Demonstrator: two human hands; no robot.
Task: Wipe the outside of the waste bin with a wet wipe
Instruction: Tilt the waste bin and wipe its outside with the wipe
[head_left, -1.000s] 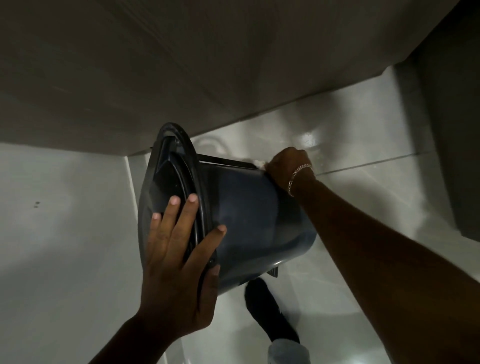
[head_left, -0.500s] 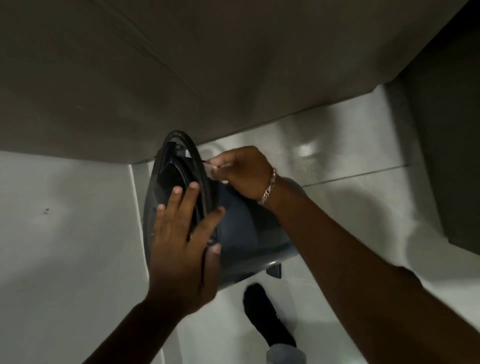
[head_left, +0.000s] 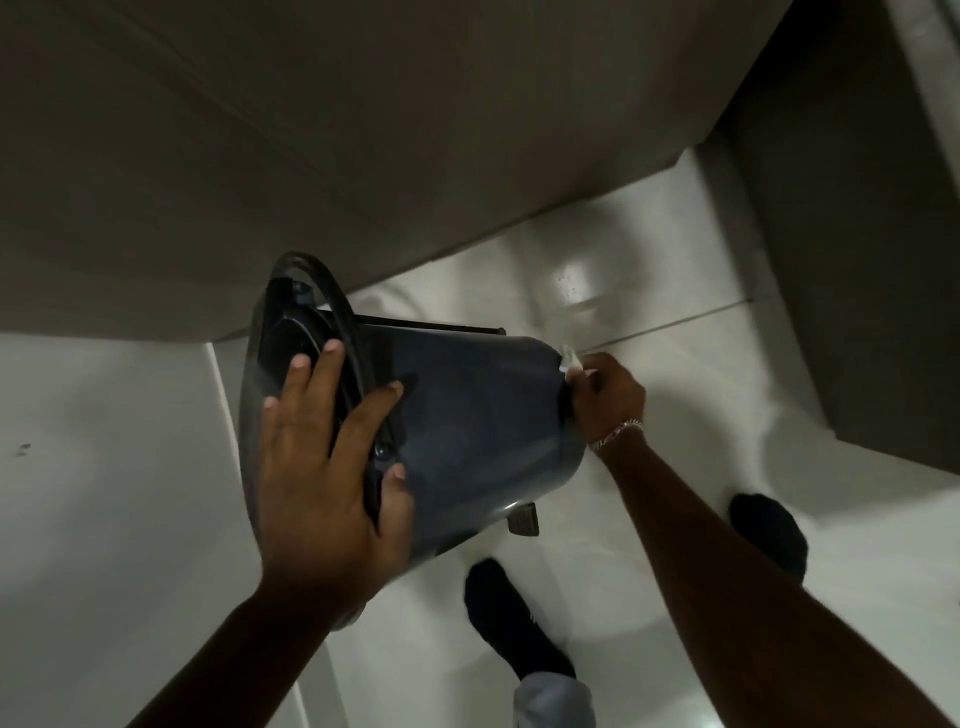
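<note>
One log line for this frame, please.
step: wiping outside | bin: tilted | left hand: flat on lid end | right hand: holds wipe at base edge

The left hand (head_left: 322, 467) is pressing spread fingers across the lidded rim of the tipped dark-blue pedal waste bin (head_left: 478, 415). The right hand (head_left: 605, 402) is pinching a white wet wipe (head_left: 570, 361) against the bin's base edge.
</note>
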